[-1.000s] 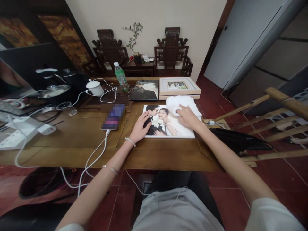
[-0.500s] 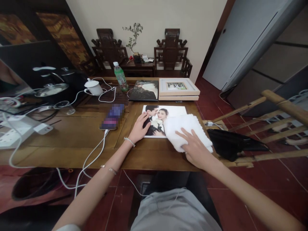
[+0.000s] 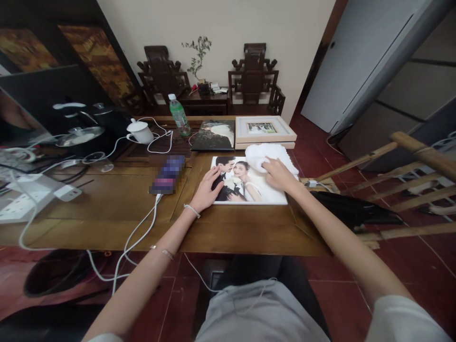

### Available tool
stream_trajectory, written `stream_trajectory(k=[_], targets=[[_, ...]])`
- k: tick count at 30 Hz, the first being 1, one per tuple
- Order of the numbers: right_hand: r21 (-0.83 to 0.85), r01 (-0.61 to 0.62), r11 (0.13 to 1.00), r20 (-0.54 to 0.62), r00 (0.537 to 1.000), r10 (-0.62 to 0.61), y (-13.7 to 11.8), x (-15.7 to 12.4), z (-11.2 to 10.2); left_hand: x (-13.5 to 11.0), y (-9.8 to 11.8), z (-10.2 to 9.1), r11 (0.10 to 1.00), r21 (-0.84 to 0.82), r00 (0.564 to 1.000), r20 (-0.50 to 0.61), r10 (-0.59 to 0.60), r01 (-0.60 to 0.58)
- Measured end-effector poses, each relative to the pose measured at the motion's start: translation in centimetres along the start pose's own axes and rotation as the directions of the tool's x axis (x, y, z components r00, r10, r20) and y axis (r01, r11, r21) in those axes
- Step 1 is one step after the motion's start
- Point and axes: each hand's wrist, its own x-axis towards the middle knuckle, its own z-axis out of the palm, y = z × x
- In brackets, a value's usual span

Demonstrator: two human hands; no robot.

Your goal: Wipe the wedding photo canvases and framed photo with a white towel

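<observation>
A wedding photo panel [image 3: 263,192] lies flat on the wooden table [image 3: 242,232], showing two people close together. My left hand [image 3: 208,190] rests on its left edge with fingers stretched and apart. At the panel's upper right, my right hand [image 3: 280,175] has its fingers curled on a white cloth [image 3: 272,154]. The cloth is bunched under those fingers and covers the upper right corner of the photo.
Behind the panel lie a dark photo album [image 3: 215,135] and stacked framed pictures [image 3: 265,128]. To the left are a phone [image 3: 167,175] on a cable, a green-labelled bottle [image 3: 179,115], a white lidded cup [image 3: 140,131] and a power strip [image 3: 26,197]. A bamboo rack [image 3: 402,175] stands right.
My right hand and the cloth have moved up and away from me, from the photo's lower right to its upper right. The fingers have curled in. My left hand has stayed in place.
</observation>
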Motion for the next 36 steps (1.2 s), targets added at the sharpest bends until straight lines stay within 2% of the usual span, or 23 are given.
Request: stream_trajectory(k=[3, 10, 14, 18, 24, 28, 30, 32, 36], targets=[[-0.014, 0.013, 1.0, 0.002, 1.0, -0.013, -1.0, -1.9, 0.4, 0.0, 0.0, 0.0, 1.0, 0.006, 1.0, 0.0, -0.002, 0.002], [0.021, 0.179, 0.984, -0.071, 0.982, -0.177, -5.7, -11.3, 0.1, 0.1, 0.3, 0.1, 1.0, 0.013, 1.0, 0.005, -0.009, 0.009], [0.055, 0.239, 0.969, -0.06, 0.97, -0.236, -6.7, -13.5, -0.7, 0.1, 0.3, 0.1, 1.0, 0.005, 1.0, 0.009, -0.014, 0.014], [0.091, 0.216, 0.972, -0.038, 0.976, -0.213, -5.8, -11.6, -1.1, 0.1, 0.4, 0.0, 1.0, -0.006, 1.0, 0.004, -0.015, 0.015], [0.04, 0.051, 0.998, 0.021, 0.998, -0.051, -2.8, -4.2, -0.6, 0.1, 0.5, -0.2, 1.0, -0.007, 1.0, 0.019, -0.014, 0.014], [0.028, 0.0, 1.0, -0.018, 1.0, 0.0, -1.1, -0.5, -0.3, 0.1, 0.5, -0.2, 1.0, 0.0, 1.0, 0.02, -0.011, 0.011], [0.032, -0.005, 0.999, -0.017, 1.0, 0.006, -0.9, 0.0, -0.2, 0.1, 0.4, -0.2, 1.0, 0.003, 1.0, 0.018, -0.009, 0.009], [0.034, 0.006, 0.999, 0.003, 1.0, -0.006, -1.2, -0.7, -0.1, 0.0, 0.4, -0.2, 1.0, 0.003, 1.0, 0.015, -0.005, 0.005], [0.024, 0.06, 0.998, 0.024, 0.998, -0.061, -3.4, -5.0, -0.1, 0.0, 0.4, -0.1, 1.0, 0.007, 1.0, 0.014, -0.01, 0.01]])
